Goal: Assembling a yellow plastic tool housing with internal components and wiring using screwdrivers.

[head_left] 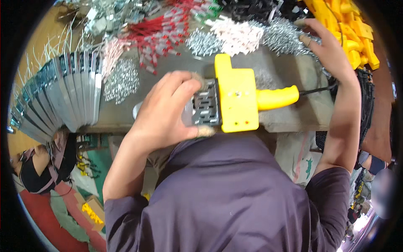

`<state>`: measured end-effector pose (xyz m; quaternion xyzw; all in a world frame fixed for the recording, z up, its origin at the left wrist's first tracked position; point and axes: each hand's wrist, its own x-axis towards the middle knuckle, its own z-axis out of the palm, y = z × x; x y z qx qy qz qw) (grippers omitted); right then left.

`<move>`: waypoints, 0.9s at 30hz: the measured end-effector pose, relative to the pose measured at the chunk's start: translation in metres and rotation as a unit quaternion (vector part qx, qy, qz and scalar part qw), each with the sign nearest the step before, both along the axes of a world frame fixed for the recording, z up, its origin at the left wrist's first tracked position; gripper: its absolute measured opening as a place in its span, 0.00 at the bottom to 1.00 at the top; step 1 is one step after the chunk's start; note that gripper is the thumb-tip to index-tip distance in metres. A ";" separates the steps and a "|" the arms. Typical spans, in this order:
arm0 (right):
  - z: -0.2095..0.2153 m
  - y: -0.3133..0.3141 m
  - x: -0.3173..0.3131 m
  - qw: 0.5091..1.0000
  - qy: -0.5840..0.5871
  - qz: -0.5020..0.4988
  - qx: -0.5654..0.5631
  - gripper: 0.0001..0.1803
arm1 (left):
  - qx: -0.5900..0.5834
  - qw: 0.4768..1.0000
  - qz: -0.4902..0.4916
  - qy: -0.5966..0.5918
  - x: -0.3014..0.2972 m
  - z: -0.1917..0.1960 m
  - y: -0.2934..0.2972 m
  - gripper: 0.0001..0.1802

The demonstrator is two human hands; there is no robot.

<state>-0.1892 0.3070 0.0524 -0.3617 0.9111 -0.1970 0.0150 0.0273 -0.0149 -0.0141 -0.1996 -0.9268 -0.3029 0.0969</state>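
Note:
A yellow plastic tool housing [238, 101] lies near the front edge of the bench, its yellow handle [278, 97] pointing right with a black cord at its end. At its left end is a slotted metal plate [206, 105]. My left hand [163, 109] is closed round that metal end, thumb at the near side and fingers at the far side; tan coverings show on the fingertips. My right hand [329, 50] reaches to a heap of small silver screws [285, 37] at the back right. Its thumb and finger are apart at the heap's edge, with nothing visible between them.
Metal blade-like plates with wires [63, 92] stand fanned at the left. Along the back lie red-sleeved leads [161, 31], pale pink parts [237, 35], small silver parts [121, 82] and black parts [252, 10]. Yellow housings [354, 31] are stacked at the far right.

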 end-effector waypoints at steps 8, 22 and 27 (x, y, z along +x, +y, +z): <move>0.003 -0.005 -0.022 0.998 0.045 -0.047 0.026 0.15 | -0.022 0.999 0.015 -0.039 0.008 0.003 0.002 0.40; -0.004 -0.017 -0.086 0.984 0.077 -0.142 0.079 0.12 | -0.007 0.998 0.016 -0.053 0.005 0.006 0.003 0.41; -0.033 -0.020 -0.089 0.970 0.181 -0.085 0.135 0.11 | -0.004 0.998 0.012 -0.061 0.004 0.009 0.003 0.41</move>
